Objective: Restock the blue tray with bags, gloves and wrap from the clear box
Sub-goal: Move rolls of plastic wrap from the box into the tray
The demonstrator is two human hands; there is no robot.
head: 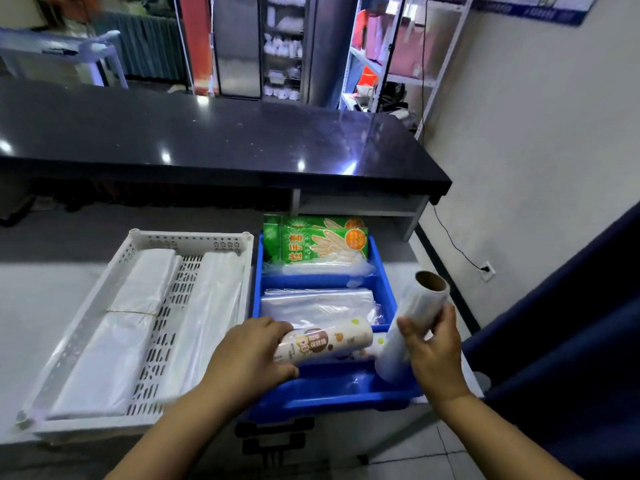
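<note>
Blue tray (382, 271): glove packs (320, 242) far section, clear bags (318, 304) middle, near section taking wrap. Our left hand (252, 355) curls around the printed wrap roll (325, 342) lying there; right hand (433, 344) grips the clear wrap roll (412, 320), tilted at the right wall. Next, we judge: lay it alongside. Clear box unseen; white basket (194, 239) sits left
</note>
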